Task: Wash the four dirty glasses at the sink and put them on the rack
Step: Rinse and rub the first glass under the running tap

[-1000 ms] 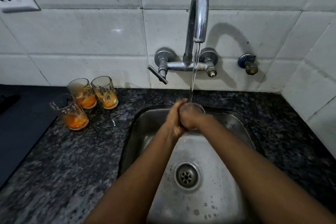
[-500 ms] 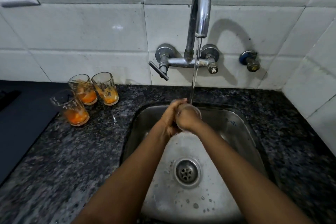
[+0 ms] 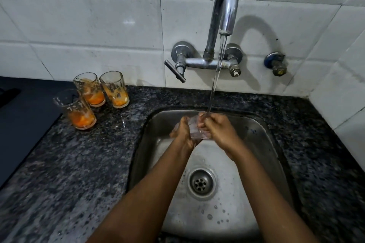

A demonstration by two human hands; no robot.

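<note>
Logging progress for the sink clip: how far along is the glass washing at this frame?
Done: nothing visibly finished; no rack or clean glass is in view. In hand: the left hand and right hand hold one glass under the running tap, over the sink. Left: three dirty glasses with orange residue stand on the counter, then racking all four.

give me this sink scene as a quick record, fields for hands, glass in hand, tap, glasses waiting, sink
left hand: left hand grips the clear drinking glass
right hand: right hand holds the same glass
glass in hand: held over the steel sink, under the stream
tap: chrome wall tap running
glasses waiting: three orange-stained glasses upright on the dark speckled granite counter, left of the sink
rack: not in view
</note>
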